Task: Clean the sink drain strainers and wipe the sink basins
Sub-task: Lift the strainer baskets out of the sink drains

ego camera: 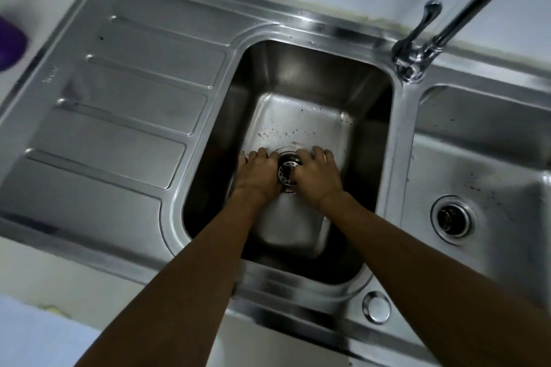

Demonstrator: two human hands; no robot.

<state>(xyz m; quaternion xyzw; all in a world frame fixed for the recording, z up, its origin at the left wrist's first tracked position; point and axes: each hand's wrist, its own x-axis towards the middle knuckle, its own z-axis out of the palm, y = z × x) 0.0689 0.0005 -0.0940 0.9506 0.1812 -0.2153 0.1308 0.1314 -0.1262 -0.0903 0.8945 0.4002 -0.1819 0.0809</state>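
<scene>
While both hands reach down into the deep basin (pixel 313 92), the drain strainer (pixel 287 169) sits between them at the bottom, near the middle of the basin floor, and it seems partly lifted or tilted out of its drain ring, although I cannot say this for certain. The left hand (pixel 258 173) lies curled against the left side of the strainer with the fingers bent down, and the right hand (pixel 317 177) is curled on the right side, its thumb touching the perforated wall; whether either hand really grips the strainer or only presses on it, I cannot tell. I judge the strainer to be a light, stiff metal basket, not fragile, but wet and probably slimy, so it will slip easily. The best place to hold it is the upper rim or the centre post, with the fingertips on both sides, because the wall with holes gives little friction. Some water drops lie on the basin floor on the far side of the hands, so that surface is slippery too. On the right, the shallow second basin (pixel 489 158) has its own drain (pixel 452 219), well apart from the hands. The tap (pixel 417 50) stands at the far edge between the two basins, and the draining board (pixel 125 116) is on the left.
</scene>
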